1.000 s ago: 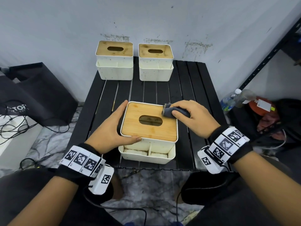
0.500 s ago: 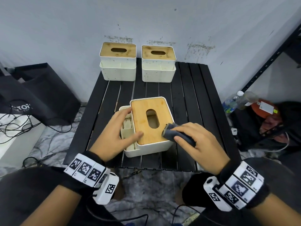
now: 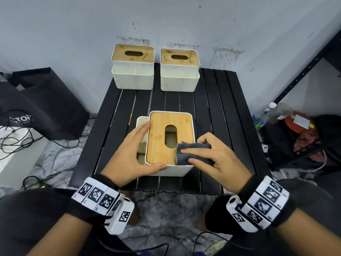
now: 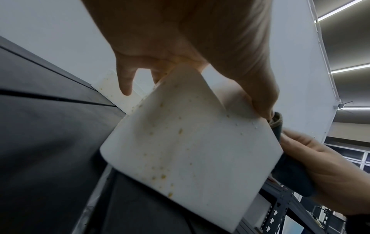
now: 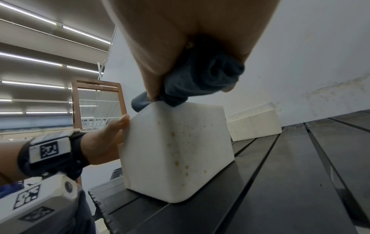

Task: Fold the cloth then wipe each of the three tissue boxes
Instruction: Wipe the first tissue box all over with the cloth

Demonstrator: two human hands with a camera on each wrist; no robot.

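Black slatted worktop (image 3: 217, 111) pushed up against a scuffed pale wall (image 3: 184, 21), cables and a dark bag on the floor out past the left hand's side, a plastic bottle (image 3: 262, 115) and some clutter out past the right one.

The near tissue box (image 3: 173, 170) sits right between the hands, bamboo lid (image 3: 158, 137) up, with its oval slot running away from the person. The left hand (image 3: 132, 154) is spread flat against the box's left side, fingers straight along the lid's edge and thumb laid along the near wall. The left wrist view shows that white wall (image 4: 192, 142) speckled with yellowish spots.

The right hand (image 3: 212, 157) is pinching the folded dark cloth (image 3: 191, 154), fingers curled over it, pressing it onto the lid's near right corner. From the right wrist view the cloth (image 5: 204, 79) is bunched under the palm and touching the box's top edge (image 5: 180, 106).

The other two tissue boxes, the far left box (image 3: 132, 71) and the far right box (image 3: 180, 74), sit side by side well beyond both hands, against the wall.
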